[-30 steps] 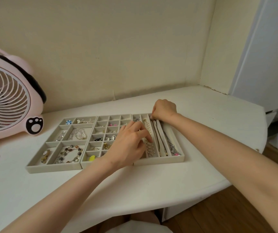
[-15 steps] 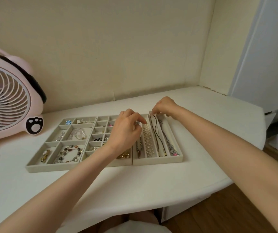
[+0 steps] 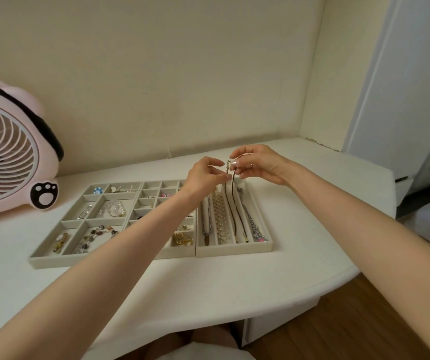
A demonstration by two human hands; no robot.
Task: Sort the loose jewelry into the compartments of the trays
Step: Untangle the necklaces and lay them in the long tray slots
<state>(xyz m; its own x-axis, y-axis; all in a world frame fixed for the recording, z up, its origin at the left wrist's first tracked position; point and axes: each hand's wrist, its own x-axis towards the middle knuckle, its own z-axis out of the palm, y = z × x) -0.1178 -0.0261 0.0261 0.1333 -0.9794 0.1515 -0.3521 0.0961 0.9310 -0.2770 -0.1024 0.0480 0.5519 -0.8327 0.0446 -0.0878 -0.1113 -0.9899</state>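
Both hands hold the dark cord necklace (image 3: 234, 203) at its clasp end above the 12 o'clock edge of the right tray (image 3: 234, 252): the right hand (image 3: 258, 165) and the left hand (image 3: 206, 175) each pinch it between thumb and fingers. Its lower loop lies in the third long compartment, between the pearl strand (image 3: 220, 216) and the silver chain (image 3: 251, 222). A slipped pinch would likely drop the cord across the dividers onto these neighbours, causing tangling.

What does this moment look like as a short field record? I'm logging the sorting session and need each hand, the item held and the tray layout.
left hand: pinching one end of the dark cord necklace
right hand: pinching the other end
cord necklace: top lifted, lower end in third slot of right tray
neighbour slots: pearl strand, silver chains
other trays: beads, rings, earrings
nearby: pink fan
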